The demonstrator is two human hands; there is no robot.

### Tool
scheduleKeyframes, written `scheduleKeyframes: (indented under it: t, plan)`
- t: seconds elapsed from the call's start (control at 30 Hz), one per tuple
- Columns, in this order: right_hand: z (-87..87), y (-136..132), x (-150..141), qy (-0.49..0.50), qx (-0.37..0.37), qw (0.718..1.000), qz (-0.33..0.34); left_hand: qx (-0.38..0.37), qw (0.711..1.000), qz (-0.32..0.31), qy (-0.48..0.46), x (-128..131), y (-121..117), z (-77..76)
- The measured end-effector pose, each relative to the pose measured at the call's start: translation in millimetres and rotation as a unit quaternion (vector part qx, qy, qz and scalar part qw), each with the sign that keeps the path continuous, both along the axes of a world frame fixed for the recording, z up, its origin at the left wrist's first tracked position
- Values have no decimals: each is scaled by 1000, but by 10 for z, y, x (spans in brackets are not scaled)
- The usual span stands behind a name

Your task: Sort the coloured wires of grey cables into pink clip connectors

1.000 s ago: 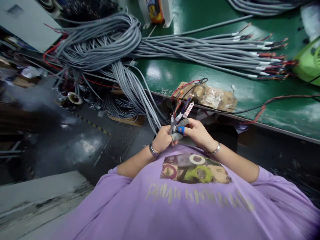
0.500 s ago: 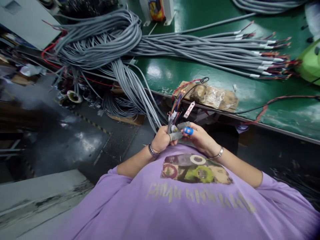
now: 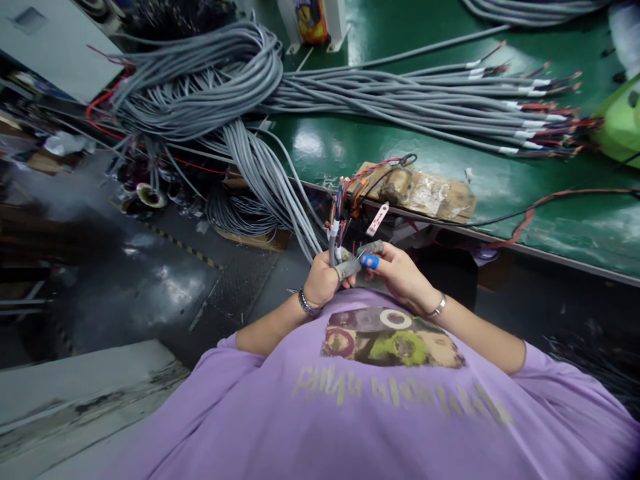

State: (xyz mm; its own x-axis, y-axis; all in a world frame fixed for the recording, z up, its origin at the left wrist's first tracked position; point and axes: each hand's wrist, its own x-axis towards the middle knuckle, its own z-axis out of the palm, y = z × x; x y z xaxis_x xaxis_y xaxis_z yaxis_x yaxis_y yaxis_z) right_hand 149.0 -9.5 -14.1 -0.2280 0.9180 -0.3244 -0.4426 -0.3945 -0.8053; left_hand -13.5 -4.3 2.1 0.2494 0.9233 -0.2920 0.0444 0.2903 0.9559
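Gray cables (image 3: 333, 245) stand in the left grip (image 3: 323, 279), just beside the right grip (image 3: 404, 277)

The left grip is closed around the cables; their long axis points away from the purple shirt (image 3: 370, 433), colored wire ends (image 3: 339, 201) reaching toward the edge of the green surface (image 3: 575, 227). The right grip's thumb and finger press together, apparently pinching a thin wire (image 3: 361, 254), too small to be sure. The cables lie left of that pinch. Farther out, a wooden block (image 3: 440, 197) rests on the surface.

Glossy green workbench (image 3: 313, 155), dark grey floor (image 3: 135, 280)
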Motion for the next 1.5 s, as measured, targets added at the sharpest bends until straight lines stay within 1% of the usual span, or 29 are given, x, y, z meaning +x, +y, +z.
scheduleKeyframes:
  t: [0.2,0.4,0.53,0.67,0.77,0.87,0.93,0.97,1.07,1.13,1.27,1.3,1.33,1.4,1.47,1.5]
  plan:
    - [10,-25,-16,-9,-5,1000,-19,-1,1000,14,5,12,4,-1]
    - [-2,-65,-6,19,-37,999,-3,17,999,46,-3,19,7,-29]
    - [-24,-82,12,30,-37,999,-3,15,998,58,-13,48,31,4]
    - [-24,-80,8,22,-44,999,-6,6,998,59,-30,79,57,33]
    - [-27,-82,26,23,-47,999,7,6,998,58,-38,80,67,28]
    - [-74,-66,100,36,-28,998,51,1,998,42,-48,55,86,32]
    - [-135,-21,176,51,-15,996,76,-14,998,11,-56,30,116,54]
    - [-168,17,215,62,-14,995,79,-25,998,-8,-60,16,136,69]
    - [-240,187,302,91,-24,994,51,-56,994,-54,-75,-12,213,116]
    - [-239,322,319,88,-31,995,46,-69,991,-67,-88,-15,270,135]
    - [-150,512,259,107,-9,991,77,-84,987,-85,-111,-7,367,141]
    - [-129,529,232,107,4,992,71,-86,986,-92,-111,-6,386,140]
    - [-115,535,203,100,20,993,52,-88,985,-99,-110,-7,403,139]
    - [-113,525,145,55,58,996,-25,-95,983,-109,-111,-7,432,139]
    - [-138,510,93,-7,97,988,-118,-109,980,-114,-117,1,457,145]
    - [-154,508,70,-26,112,982,-149,-116,979,-113,-121,11,470,148]
